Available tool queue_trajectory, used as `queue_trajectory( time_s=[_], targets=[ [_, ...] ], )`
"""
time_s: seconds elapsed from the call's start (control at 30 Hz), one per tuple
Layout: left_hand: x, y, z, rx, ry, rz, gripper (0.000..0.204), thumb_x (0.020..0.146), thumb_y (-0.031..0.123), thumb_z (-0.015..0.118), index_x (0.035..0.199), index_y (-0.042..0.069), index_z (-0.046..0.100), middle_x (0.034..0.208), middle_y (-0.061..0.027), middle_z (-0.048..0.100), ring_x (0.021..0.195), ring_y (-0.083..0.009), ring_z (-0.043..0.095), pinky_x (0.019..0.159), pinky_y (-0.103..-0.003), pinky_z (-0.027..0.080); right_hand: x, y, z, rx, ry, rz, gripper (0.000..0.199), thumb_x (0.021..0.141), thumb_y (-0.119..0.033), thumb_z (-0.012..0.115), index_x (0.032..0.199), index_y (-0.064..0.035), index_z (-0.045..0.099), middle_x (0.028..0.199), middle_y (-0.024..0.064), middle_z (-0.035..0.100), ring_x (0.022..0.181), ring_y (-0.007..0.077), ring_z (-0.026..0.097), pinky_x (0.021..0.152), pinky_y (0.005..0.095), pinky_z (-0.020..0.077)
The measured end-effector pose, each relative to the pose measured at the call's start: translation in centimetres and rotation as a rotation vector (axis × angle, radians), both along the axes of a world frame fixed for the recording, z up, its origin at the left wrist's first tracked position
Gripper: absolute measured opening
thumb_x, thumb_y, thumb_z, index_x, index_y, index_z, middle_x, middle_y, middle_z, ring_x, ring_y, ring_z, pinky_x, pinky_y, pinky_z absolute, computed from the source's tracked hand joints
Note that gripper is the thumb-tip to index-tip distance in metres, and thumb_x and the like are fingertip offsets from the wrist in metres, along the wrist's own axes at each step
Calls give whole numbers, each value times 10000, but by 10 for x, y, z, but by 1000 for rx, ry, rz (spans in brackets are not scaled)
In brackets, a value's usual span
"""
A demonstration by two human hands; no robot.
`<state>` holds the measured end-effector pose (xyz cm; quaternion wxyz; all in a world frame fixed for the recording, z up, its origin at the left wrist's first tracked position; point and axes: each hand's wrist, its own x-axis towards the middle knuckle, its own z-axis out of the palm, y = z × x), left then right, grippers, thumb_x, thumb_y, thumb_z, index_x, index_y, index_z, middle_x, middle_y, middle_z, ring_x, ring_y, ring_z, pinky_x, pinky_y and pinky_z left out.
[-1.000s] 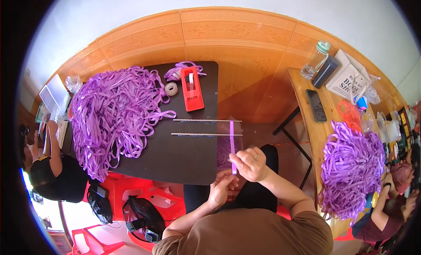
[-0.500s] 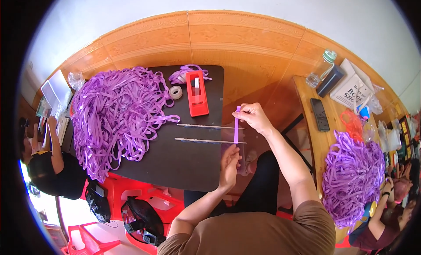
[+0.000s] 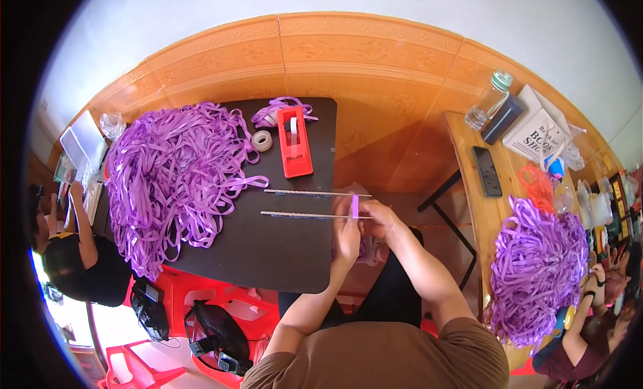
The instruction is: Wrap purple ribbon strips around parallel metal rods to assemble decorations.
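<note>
Two thin metal rods point(image 3: 295, 214) stick out side by side past the right edge of the dark table. Across their free ends lies a short purple ribbon point(image 3: 355, 207), folded over the far rod. My right hand point(image 3: 383, 218) is curled closed by the rod tips, on the ribbon's end, its fingertips partly hidden. Close against the ribbon from the near side, my left hand point(image 3: 347, 240) reaches up at the rods; its fingertips are hidden behind rods and ribbon, so its grip does not show.
A big heap of purple ribbon point(image 3: 177, 175) covers the table's left part. Beyond the rods sit a red tape dispenser point(image 3: 295, 144) and a tape roll point(image 3: 262, 140). On the wooden table point(image 3: 472, 168) at right are a phone point(image 3: 487, 171), a bottle point(image 3: 487, 102) and another ribbon heap point(image 3: 536, 275).
My right hand has come down and left, from above the far rod to the rod tips. The ribbon now folds over the rods instead of standing up straight. My left hand has moved up against it.
</note>
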<state>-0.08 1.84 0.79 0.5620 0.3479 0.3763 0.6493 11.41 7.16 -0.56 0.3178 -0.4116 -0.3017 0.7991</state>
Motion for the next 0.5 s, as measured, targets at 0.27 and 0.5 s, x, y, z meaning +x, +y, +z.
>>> queue_trajectory(
  time_s=[0.27,0.5],
  targets=[
    [3,-14,3,-27,-220,70,173,928,83,525,1057,59,637,997,-42,648,773,-91,582,638,-204,457,-17,-54,27,85,164,-304,179,873,-54,545,1025,-11,628,860,87,639,755,182,612,674,315,505],
    [0,-27,28,-165,-375,-43,223,888,6,481,1033,12,650,999,-91,662,892,-157,616,760,-240,477,-12,-76,38,293,218,-338,199,879,-17,525,1030,30,646,904,110,659,778,155,615,693,262,486]
  ],
)
